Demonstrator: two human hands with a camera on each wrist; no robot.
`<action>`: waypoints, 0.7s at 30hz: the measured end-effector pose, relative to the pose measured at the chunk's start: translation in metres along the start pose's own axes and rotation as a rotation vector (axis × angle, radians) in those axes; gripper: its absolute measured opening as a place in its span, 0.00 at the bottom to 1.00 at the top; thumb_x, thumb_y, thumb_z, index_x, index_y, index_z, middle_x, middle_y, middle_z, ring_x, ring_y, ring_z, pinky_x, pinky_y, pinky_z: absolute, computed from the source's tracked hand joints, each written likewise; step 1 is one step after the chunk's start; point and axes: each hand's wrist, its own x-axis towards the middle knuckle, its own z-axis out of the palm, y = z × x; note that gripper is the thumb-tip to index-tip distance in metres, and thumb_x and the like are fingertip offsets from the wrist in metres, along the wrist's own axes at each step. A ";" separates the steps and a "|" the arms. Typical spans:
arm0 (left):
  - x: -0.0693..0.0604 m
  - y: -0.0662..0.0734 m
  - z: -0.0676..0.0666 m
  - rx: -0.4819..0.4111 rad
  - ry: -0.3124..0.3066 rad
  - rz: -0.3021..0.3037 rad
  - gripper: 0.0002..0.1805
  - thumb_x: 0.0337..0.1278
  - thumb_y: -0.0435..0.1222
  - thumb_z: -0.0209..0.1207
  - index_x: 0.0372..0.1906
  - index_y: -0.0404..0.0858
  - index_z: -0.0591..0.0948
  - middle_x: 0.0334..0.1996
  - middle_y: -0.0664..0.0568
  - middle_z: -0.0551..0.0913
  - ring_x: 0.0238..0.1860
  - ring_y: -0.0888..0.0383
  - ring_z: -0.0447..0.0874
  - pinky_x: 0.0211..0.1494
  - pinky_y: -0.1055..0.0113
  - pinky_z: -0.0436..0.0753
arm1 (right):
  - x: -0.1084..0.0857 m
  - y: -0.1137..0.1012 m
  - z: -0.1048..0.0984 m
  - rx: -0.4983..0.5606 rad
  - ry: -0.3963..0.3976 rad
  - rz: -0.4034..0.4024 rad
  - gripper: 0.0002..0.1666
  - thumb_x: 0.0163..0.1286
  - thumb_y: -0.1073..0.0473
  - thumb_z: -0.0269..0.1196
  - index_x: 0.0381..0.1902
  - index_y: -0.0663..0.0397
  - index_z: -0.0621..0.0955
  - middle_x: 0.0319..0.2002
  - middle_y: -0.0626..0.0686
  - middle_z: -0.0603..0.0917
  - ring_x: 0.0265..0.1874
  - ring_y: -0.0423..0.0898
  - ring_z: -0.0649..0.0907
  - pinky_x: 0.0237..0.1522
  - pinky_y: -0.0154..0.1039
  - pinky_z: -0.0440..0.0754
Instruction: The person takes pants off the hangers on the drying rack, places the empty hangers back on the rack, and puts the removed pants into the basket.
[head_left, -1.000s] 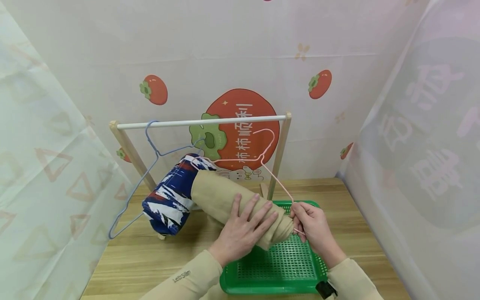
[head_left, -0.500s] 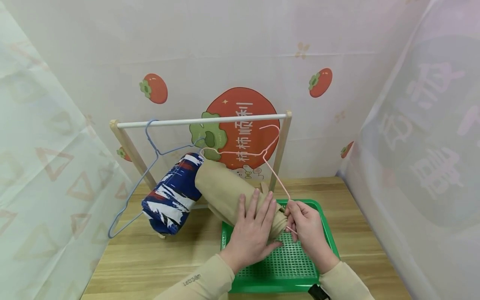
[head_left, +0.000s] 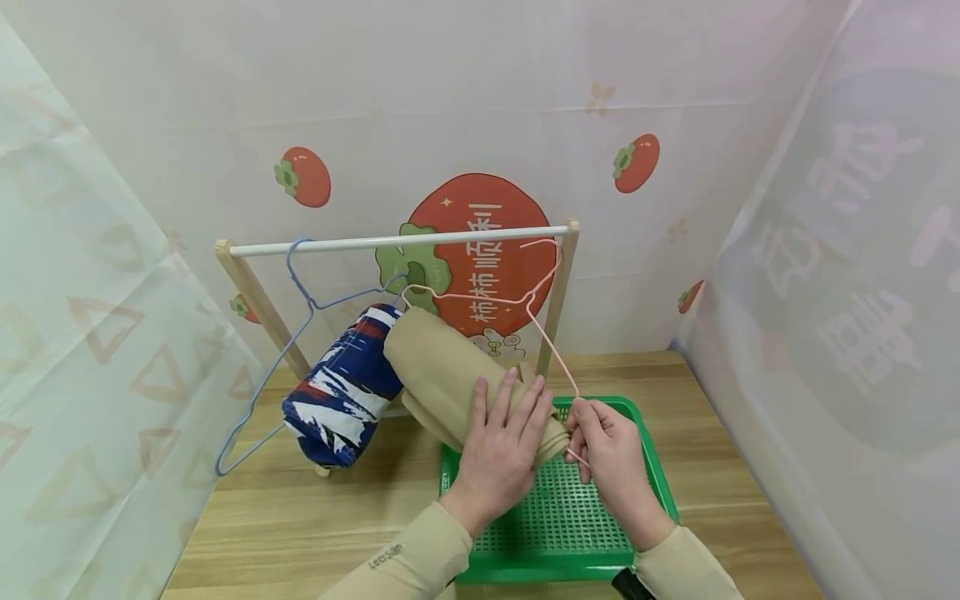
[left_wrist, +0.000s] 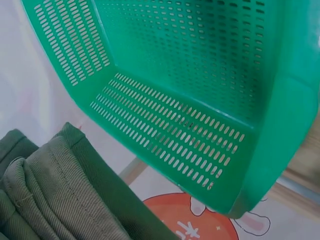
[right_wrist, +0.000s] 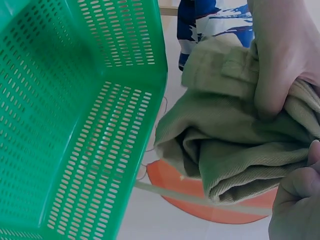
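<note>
Head view shows the tan cloth [head_left: 442,367] folded over the lower bar of the pink hanger [head_left: 553,347], slanting from 10 o'clock down to 4. The hanger's hook stands at 1 o'clock from the cloth, its tip pointing left. Your left hand [head_left: 497,454], at 5 o'clock, rests on the cloth with its fingers laid straight across it. Your right hand [head_left: 615,462], at 4 o'clock, pinches the hanger's right corner, just beside the cloth's end. From the right wrist you see the cloth's loose folds near both hands.

Beneath your hands, toward 5 o'clock, the green basket [head_left: 555,569] sits on the wooden table [head_left: 247,533]. At 9 o'clock, just beside the tan cloth, a blue, white and red patterned cloth [head_left: 345,387] hangs over the blue hanger [head_left: 348,297], which hooks on the white rail [head_left: 360,243] at 11 o'clock.
</note>
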 end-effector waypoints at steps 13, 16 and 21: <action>-0.007 -0.018 -0.011 -0.082 -0.057 -0.001 0.40 0.51 0.31 0.65 0.73 0.40 0.70 0.72 0.42 0.71 0.75 0.36 0.64 0.76 0.38 0.64 | 0.002 0.002 0.002 -0.021 0.022 0.009 0.28 0.80 0.42 0.55 0.34 0.62 0.79 0.15 0.59 0.77 0.04 0.46 0.69 0.05 0.43 0.71; -0.008 -0.022 -0.014 -0.110 -0.068 -0.011 0.42 0.47 0.30 0.68 0.73 0.39 0.71 0.71 0.42 0.71 0.75 0.37 0.65 0.76 0.41 0.65 | 0.002 0.002 0.001 -0.028 0.025 0.010 0.27 0.80 0.42 0.55 0.34 0.62 0.80 0.15 0.59 0.77 0.04 0.47 0.69 0.06 0.43 0.72; -0.010 -0.029 -0.018 -0.140 -0.066 -0.017 0.28 0.70 0.29 0.45 0.73 0.39 0.71 0.70 0.42 0.72 0.73 0.37 0.67 0.75 0.42 0.68 | 0.002 0.003 0.000 -0.042 0.030 0.005 0.28 0.80 0.42 0.55 0.34 0.62 0.80 0.15 0.59 0.77 0.04 0.48 0.70 0.06 0.44 0.72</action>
